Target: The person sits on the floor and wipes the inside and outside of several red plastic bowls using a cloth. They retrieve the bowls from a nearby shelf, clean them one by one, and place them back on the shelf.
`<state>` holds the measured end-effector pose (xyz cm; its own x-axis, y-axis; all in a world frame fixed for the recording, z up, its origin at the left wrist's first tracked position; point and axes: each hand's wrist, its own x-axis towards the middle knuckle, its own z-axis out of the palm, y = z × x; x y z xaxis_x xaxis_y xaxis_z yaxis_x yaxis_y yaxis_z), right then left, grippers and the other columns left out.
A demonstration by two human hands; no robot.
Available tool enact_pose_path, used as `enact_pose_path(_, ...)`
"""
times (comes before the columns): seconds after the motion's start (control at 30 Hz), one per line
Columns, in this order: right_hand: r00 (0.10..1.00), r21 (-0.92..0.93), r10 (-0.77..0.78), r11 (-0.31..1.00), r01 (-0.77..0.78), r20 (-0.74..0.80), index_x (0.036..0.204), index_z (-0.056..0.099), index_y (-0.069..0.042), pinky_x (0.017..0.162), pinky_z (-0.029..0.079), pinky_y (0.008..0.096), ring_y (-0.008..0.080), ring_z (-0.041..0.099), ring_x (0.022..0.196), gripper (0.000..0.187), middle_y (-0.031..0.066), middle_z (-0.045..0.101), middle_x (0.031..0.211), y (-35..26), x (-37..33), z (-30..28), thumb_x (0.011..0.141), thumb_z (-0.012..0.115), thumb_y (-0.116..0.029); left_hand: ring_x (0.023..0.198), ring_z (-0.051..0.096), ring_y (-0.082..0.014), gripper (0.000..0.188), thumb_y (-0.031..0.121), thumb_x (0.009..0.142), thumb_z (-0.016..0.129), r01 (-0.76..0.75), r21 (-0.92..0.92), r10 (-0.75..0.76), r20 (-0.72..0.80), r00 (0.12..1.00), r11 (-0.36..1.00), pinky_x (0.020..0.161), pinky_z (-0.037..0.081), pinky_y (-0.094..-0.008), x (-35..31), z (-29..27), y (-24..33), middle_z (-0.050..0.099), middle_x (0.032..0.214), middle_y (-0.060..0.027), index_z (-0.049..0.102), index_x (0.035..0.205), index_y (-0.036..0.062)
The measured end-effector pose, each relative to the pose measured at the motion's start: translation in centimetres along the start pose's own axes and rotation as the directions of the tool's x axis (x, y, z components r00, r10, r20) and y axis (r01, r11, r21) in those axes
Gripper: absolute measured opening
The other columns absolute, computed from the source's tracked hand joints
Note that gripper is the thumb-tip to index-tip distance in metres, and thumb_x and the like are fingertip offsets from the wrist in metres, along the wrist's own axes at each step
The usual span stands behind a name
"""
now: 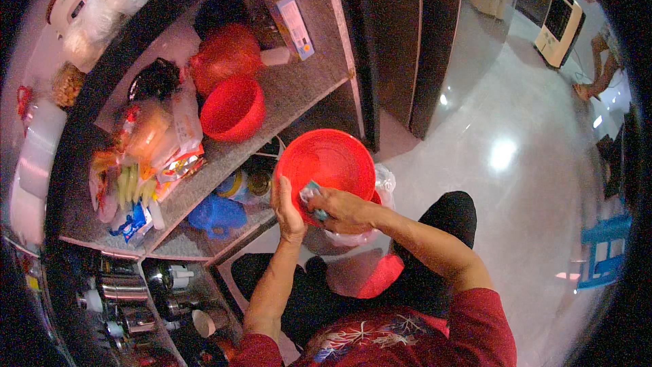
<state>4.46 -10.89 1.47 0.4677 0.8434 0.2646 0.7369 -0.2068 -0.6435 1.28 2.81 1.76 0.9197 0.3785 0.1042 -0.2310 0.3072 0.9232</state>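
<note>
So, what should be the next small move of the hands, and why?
Perhaps the right hand should slide the bluish cloth around the inside of the red basin: the cloth sits at its near-left side, and the left hand braces that side.

Smooth, glossy plastic on the basin [331, 158], dead centre! Shiny plastic again, the bowl [233, 109] at ten o'clock; matt, grainy shelf [292, 92] at eleven; polished floor [475, 190] gleaming at three; bright metal canister [125, 288], eight.

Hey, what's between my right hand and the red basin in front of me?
A small teal-and-grey cloth or scrubber, held in your right hand at the inner side of the red basin, as the head view shows.
</note>
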Motion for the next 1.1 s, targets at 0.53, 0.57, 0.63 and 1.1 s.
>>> enact_pose_path(0.53, 0.794, -0.712, -0.337, 0.682, -0.165, -0.507, 0.117, 0.052, -0.013, 0.082, 0.037, 0.0416, 0.0275, 0.046, 0.106, 0.044, 0.0120, 0.047, 0.113, -0.7, 0.3, -4.5, 0.074, 0.054, -0.023, 0.113, 0.045, -0.0195, 0.042, 0.018, 0.092, 0.042, -0.075, 0.268, 0.014, 0.221, 0.975, 0.961, 0.097, 0.033, -0.0313, -3.2, 2.1, 1.0, 0.048, 0.125, -0.0127, 0.040, 0.129, -0.0030)
enact_pose_path(0.57, 0.796, -0.721, -0.330, 0.668, -0.182, -0.507, 0.116, 0.052, -0.013, 0.082, 0.037, 0.0416, 0.0276, 0.046, 0.107, 0.043, 0.0122, 0.048, 0.114, -0.4, 0.2, -4.7, 0.074, 0.054, -0.023, 0.111, 0.046, -0.0190, 0.042, 0.018, 0.092, 0.043, -0.071, 0.292, 0.003, 0.227, 0.974, 0.954, 0.096, 0.034, -0.0308, -3.3, 2.0, 1.2, 0.049, 0.123, -0.0125, 0.041, 0.128, -0.0026)
enact_pose_path(0.63, 0.782, -0.644, -0.249, 0.726, -0.240, -0.572, 0.108, 0.053, -0.011, 0.082, 0.037, 0.0416, 0.0295, 0.048, 0.104, 0.036, 0.0135, 0.050, 0.109, 0.5, -0.2, -5.1, 0.074, 0.057, -0.022, 0.107, 0.048, -0.0179, 0.041, 0.018, 0.091, 0.044, -0.062, 0.342, -0.022, 0.236, 0.971, 0.938, 0.094, 0.037, -0.0298, -3.5, 1.9, 1.4, 0.052, 0.120, -0.0121, 0.043, 0.127, -0.0018)
enact_pose_path(1.1, 0.496, 0.390, 0.649, 0.752, -0.531, -0.576, 0.081, 0.054, -0.004, 0.064, 0.046, 0.0428, 0.0373, 0.061, 0.076, 0.032, 0.0202, 0.062, 0.078, 7.5, -3.4, 1.4, 0.072, 0.067, -0.031, 0.108, 0.048, -0.0249, 0.036, 0.014, 0.091, 0.042, -0.360, 0.512, 0.304, 0.193, 0.933, 0.780, 0.095, 0.034, -0.0351, -3.2, 1.9, 1.6, 0.050, 0.117, -0.0148, 0.047, 0.122, -0.0037)
